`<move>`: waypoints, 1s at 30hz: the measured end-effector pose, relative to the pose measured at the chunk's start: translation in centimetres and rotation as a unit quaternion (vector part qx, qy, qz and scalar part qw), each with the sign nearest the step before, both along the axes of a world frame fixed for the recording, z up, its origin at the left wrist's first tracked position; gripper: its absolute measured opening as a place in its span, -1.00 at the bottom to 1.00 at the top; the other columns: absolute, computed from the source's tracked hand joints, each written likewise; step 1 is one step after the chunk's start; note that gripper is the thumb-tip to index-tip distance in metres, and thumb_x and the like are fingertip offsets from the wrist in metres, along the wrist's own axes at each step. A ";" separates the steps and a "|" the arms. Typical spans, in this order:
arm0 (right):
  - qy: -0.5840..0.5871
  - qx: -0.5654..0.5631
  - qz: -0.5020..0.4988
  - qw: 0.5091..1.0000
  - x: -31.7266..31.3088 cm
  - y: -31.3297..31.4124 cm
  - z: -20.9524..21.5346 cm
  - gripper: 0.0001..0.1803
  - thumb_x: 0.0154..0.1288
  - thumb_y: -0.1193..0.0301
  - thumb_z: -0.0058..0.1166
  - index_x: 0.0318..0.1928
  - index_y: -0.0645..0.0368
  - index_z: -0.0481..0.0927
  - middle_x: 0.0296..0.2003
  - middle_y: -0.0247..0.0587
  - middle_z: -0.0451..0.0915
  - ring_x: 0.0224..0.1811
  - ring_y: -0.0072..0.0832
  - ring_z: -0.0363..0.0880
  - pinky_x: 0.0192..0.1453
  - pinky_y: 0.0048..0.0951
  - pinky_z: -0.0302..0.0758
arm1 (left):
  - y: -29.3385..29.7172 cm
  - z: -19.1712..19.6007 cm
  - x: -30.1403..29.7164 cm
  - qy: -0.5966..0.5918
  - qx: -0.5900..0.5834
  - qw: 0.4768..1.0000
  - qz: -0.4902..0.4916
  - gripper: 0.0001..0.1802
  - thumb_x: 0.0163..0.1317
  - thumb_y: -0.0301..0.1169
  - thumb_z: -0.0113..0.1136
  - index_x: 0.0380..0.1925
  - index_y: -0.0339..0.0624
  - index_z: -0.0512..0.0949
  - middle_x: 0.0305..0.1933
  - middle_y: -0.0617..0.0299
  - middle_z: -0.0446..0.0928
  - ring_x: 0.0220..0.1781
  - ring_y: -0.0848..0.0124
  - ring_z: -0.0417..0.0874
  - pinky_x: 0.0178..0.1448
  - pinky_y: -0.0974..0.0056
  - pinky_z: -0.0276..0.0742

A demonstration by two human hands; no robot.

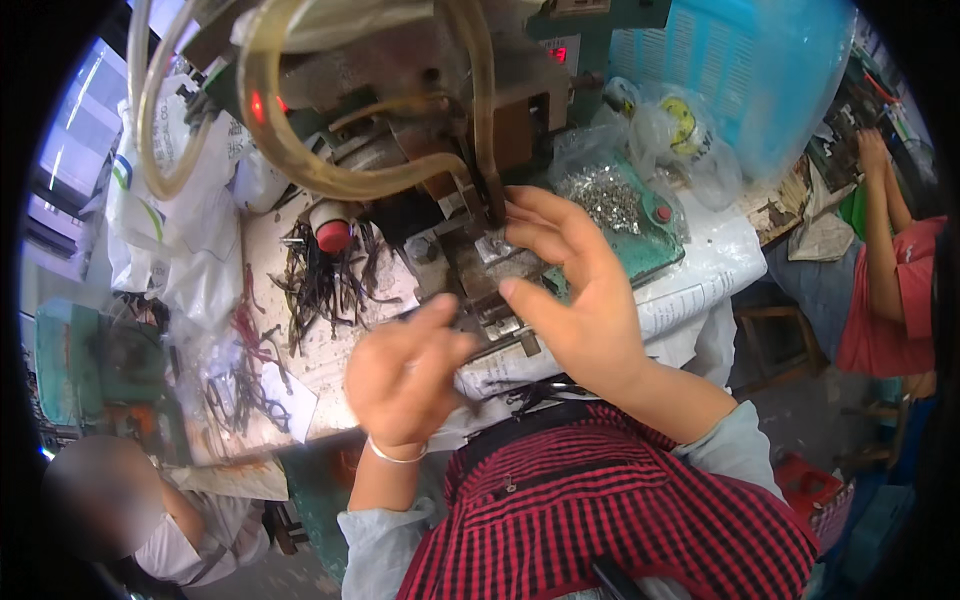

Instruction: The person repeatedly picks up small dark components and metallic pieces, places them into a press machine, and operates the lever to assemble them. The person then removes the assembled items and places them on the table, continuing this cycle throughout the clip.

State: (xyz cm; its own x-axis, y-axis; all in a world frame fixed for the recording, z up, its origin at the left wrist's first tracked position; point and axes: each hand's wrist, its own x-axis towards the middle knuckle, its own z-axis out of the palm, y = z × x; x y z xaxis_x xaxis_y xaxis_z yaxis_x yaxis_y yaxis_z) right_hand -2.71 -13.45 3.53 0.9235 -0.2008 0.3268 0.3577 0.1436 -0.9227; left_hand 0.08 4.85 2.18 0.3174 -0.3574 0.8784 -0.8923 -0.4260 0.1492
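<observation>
My right hand (585, 300) reaches in to the machine's working point, its fingers apart, with the fingertips beside the dark upright tool (490, 200) and the thumb over the metal die block (478, 285). Nothing shows between thumb and fingers. Smeared by motion, my left hand (405, 375) hovers at the near left of the block, and I cannot make out its grip. A bundle of dark cut cords (325, 285) lies left of the block. More dark strips (540, 393) lie at the table's near edge by the apron. Small shiny metal pieces (605, 200) are heaped to the right.
Thick yellowish hoses (350, 183) loop down in front of the machine, near a red button (333, 236). Reddish cords (262, 350) lie on the left. A green plate (650, 245) with another red button stands right. Other people sit at far right and lower left.
</observation>
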 end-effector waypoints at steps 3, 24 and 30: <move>0.029 -0.110 0.024 0.993 1.0 -3.1 0.4 -0.31 0.26 0.63 0.18 0.43 0.29 0.35 0.30 -0.04 0.52 0.34 -0.30 0.53 0.45 -0.31 0.40 | -3.3 -0.4 0.0 -0.069 0.075 0.994 -0.051 -0.75 -0.02 -0.45 0.58 -0.33 -0.15 0.70 -0.15 0.04 0.72 -0.55 0.43 0.58 -0.51 0.36 0.44; 0.023 -0.562 -0.268 0.782 3.3 -11.5 -13.4 -0.90 0.11 0.50 0.31 -0.33 0.16 0.67 -0.31 -0.05 0.60 -0.13 -0.01 0.57 -0.03 -0.02 0.49 | -2.2 -5.0 -3.8 0.090 -0.024 0.995 -0.043 -0.65 -0.01 -0.56 0.52 -0.15 -0.16 0.71 0.03 -0.02 0.75 -0.46 0.33 0.66 -0.41 0.32 0.54; 0.020 -0.484 -0.309 0.818 1.6 -12.3 -13.3 -0.89 0.29 0.52 0.23 -0.18 0.19 0.71 -0.25 -0.05 0.72 -0.13 -0.04 0.68 0.08 -0.17 0.54 | 7.3 -2.7 -5.3 0.033 -0.183 0.949 0.255 -0.76 0.14 -0.75 0.35 -0.20 -0.29 0.68 -0.20 0.09 0.72 -0.27 0.24 0.69 -0.15 0.22 0.60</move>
